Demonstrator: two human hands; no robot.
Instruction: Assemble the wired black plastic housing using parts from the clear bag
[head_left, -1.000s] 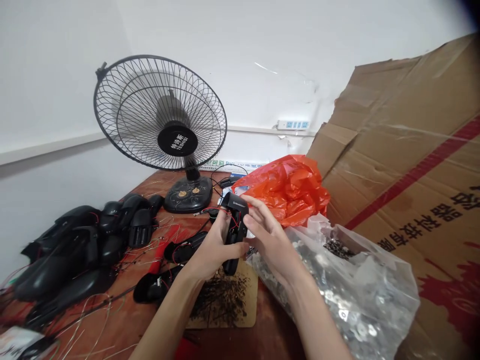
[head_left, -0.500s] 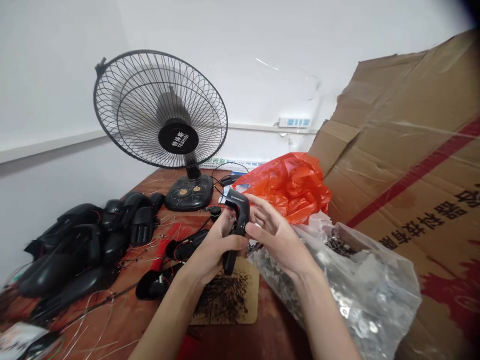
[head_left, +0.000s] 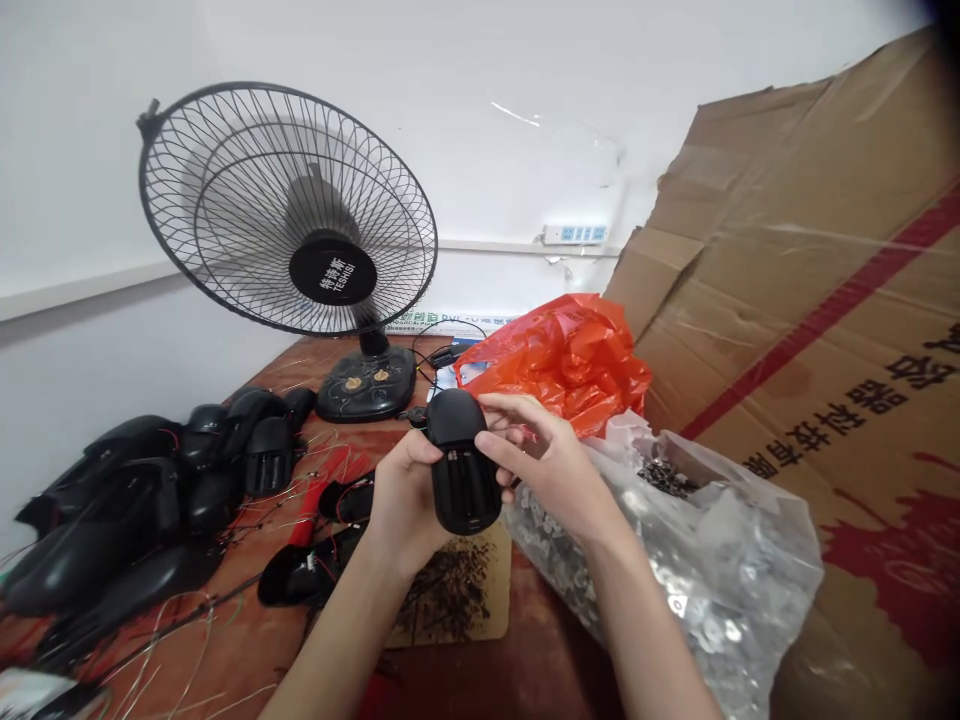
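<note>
A black plastic shell (head_left: 463, 468) with ribbed slots on its face is held upright above the table between both hands. My left hand (head_left: 401, 500) wraps its left side from behind. My right hand (head_left: 541, 462) pinches its upper right edge with thumb and fingers. Below them lies a small cardboard sheet (head_left: 487, 605) covered with a heap of dark screws (head_left: 442, 595). A clear plastic bag (head_left: 697, 560) full of small metal parts sits just right of my right hand.
A black table fan (head_left: 300, 240) stands at the back. A pile of black plastic shells with red wires (head_left: 150, 490) lies on the left of the brown table (head_left: 247, 640). An orange bag (head_left: 570, 355) and a large cardboard box (head_left: 825, 290) fill the right.
The black shell has been turned from side-on so its wide ribbed face points at me. Both hands stay on it. The view has shifted slightly rightward and down.
</note>
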